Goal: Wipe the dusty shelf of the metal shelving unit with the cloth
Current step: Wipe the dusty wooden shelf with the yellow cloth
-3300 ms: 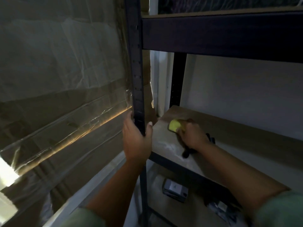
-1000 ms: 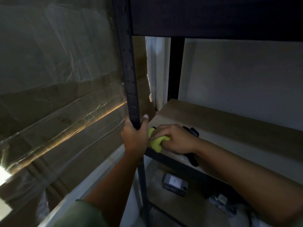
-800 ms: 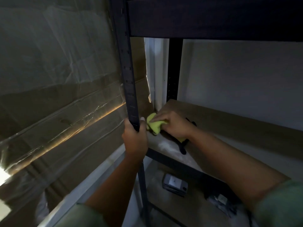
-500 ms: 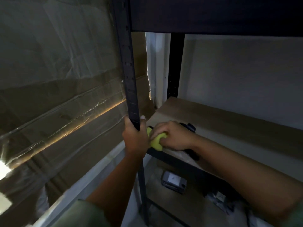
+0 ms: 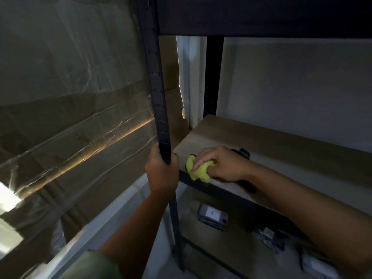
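A bunched yellow cloth [image 5: 198,171] rests on the front left corner of the wooden shelf [image 5: 267,150] in a dark metal shelving unit. My right hand [image 5: 220,165] is closed over the cloth and presses it against the board near the front edge. My left hand [image 5: 162,175] is wrapped around the unit's front left upright post [image 5: 156,83], just left of the cloth. A dark object [image 5: 244,153] lies on the shelf behind my right hand, mostly hidden by it.
A plastic-wrapped cardboard box [image 5: 66,117] fills the left side beside the post. A dark crossbeam [image 5: 261,16] of the shelf above hangs overhead. On the lower shelf sit a small grey box [image 5: 212,216] and other small packages [image 5: 269,238]. A pale wall [image 5: 298,93] closes the back.
My right hand has been sweeping the cloth back and forth over the shelf's left corner; over the last half second it barely moved at the front edge. My left hand has stayed on the post.
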